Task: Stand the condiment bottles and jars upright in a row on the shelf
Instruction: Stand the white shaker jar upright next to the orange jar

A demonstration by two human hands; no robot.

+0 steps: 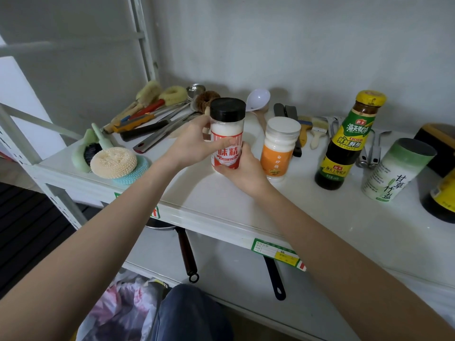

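Currently the MSG jar point(227, 134), black-capped and red-labelled, is held upright in both hands over the middle of the shelf point(221, 200), left of the sugar jar point(279, 148). The left hand point(194, 143) is wrapped round the jar's upper body, thumb across the label front and fingers curled behind; the right hand point(242, 169) is cupped under and round the base, fingers closed on the lower wall. Whether the base touches the shelf cannot be told, since it is hidden by the right hand. Further toward the right edge, the oyster sauce bottle point(347, 141) and the salt canister point(396, 168) are already stood upright, well apart from one another, and a dark bottle point(440, 195) is cut off at the frame's edge. For the step to be done well, the jar should probably be lowered flat, not on a rim, and set just beside the sugar jar, in line with the others rather than nearer the front edge. The right hand's fingers are best slid out from beneath before the weight is let down, while the jar is steadied from above by the left. Care is called for near the sugar jar, which could be knocked by the right wrist. The utensils point(157, 119) and scrubbers point(115, 163) at the left end are best left undisturbed.
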